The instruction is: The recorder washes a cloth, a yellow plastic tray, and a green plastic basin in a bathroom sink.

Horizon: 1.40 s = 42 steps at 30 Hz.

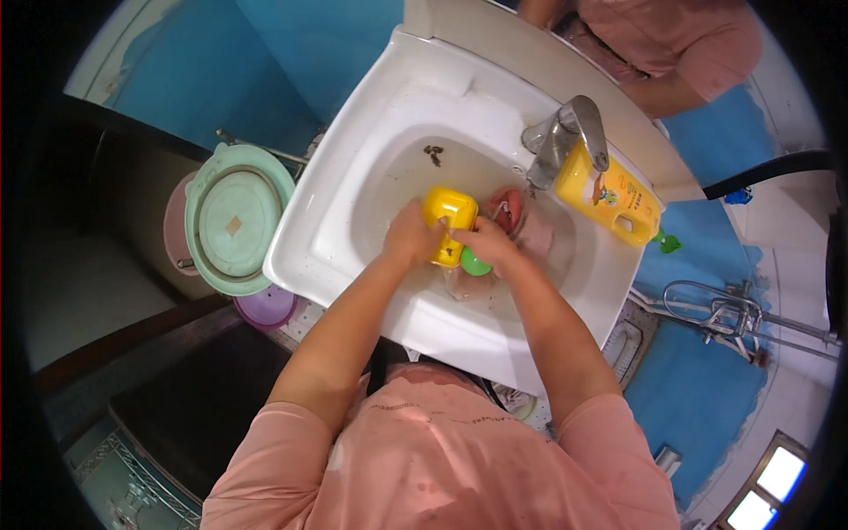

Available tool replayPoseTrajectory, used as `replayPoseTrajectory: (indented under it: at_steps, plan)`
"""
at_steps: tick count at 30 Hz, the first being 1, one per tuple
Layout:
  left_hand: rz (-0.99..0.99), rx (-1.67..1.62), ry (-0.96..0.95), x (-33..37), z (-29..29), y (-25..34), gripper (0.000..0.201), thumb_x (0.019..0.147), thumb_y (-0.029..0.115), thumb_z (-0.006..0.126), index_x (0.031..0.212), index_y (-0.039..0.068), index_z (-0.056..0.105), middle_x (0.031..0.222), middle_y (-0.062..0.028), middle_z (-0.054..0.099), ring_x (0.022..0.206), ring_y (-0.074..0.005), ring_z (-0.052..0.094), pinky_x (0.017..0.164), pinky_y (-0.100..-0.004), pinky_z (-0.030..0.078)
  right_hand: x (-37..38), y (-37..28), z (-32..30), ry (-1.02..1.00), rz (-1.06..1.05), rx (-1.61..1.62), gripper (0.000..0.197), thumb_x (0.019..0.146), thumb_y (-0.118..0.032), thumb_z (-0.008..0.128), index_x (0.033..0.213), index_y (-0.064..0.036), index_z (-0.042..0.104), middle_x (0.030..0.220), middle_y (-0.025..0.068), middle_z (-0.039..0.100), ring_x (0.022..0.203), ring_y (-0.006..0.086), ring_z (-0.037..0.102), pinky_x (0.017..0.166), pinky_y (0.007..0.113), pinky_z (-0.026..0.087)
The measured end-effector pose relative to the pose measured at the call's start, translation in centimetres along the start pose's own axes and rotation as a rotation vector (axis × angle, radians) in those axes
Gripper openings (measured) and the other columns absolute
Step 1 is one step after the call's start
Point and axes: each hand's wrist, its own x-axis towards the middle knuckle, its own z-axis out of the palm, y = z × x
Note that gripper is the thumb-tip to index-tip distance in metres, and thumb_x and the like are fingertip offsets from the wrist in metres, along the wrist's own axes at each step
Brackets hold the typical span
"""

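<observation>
Yellow plastic piece (pixel 455 203) is inside the white sink (pixel 353 110), held by the left hand (pixel 413 235) and the right hand (pixel 493 245), both closed upon it. Firm fingers should prevent slipping. The green round part (pixel 476 262) sits against it; the red item (pixel 506 210) crowds beyond, and faucet (pixel 556 146) and yellow bottle (pixel 601 190) limit the far right.

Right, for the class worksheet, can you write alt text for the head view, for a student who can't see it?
A person's left hand and right hand hold a yellow container, beside a round green thing, at a white sink of cloudy water. A yellow bottle is by the tap; a green basin is at left.
</observation>
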Motion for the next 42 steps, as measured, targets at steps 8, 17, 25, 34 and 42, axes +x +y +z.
replayPoseTrajectory:
  at_steps: [8,17,25,34,42]
  plan:
    - [-0.246,0.151,-0.268,1.8,3.8,2.5,0.059,0.084,0.047,0.053,0.122,0.001,0.049,0.113,-0.0229,0.058,0.106,-0.0357,0.056,0.091,-0.0418,0.043,-1.5,0.6,-2.4,0.351,0.171,-0.648,0.063,0.079,-0.043,0.059,0.123,0.0000,0.049,0.117,0.0235,0.056,0.108,0.0347,0.056,0.093,0.039,0.042]
    - [-0.231,0.252,-0.111,3.6,3.8,0.6,0.051,0.086,0.039,0.048,0.115,-0.002,0.053,0.107,-0.0228,0.060,0.103,-0.0355,0.057,0.090,-0.0407,0.044,-0.7,-0.3,-1.4,0.208,0.142,-0.935,0.051,0.082,-0.037,0.055,0.123,-0.0075,0.051,0.116,0.0209,0.058,0.109,0.0317,0.056,0.093,0.041,0.043]
    - [-0.140,-0.525,-0.253,3.1,3.4,0.1,0.042,0.080,0.022,0.060,0.111,-0.006,0.054,0.104,-0.0224,0.062,0.099,-0.0285,0.060,0.087,-0.0355,0.045,2.5,3.7,-1.7,0.332,0.042,-0.529,0.039,0.086,-0.032,0.052,0.113,-0.0034,0.058,0.108,0.0183,0.062,0.099,0.0324,0.060,0.085,0.039,0.046]
    - [-0.151,-0.647,-0.099,2.6,4.1,-1.7,0.052,0.072,0.008,0.065,0.121,-0.002,0.051,0.105,-0.0147,0.063,0.095,-0.0224,0.060,0.084,-0.0311,0.046,2.2,2.1,-0.6,0.305,0.245,-0.510,0.051,0.088,-0.045,0.047,0.099,0.0008,0.064,0.089,0.0210,0.065,0.091,0.0350,0.062,0.083,0.040,0.047]
    - [-0.141,-0.663,-0.335,2.4,0.8,-0.4,0.064,0.068,0.005,0.066,0.128,-0.002,0.044,0.116,-0.0159,0.057,0.101,-0.0226,0.057,0.088,-0.0300,0.044,2.9,1.1,-0.5,0.455,0.103,-0.525,0.059,0.090,-0.049,0.037,0.111,0.0015,0.059,0.105,0.0247,0.061,0.103,0.0389,0.056,0.090,0.044,0.043]
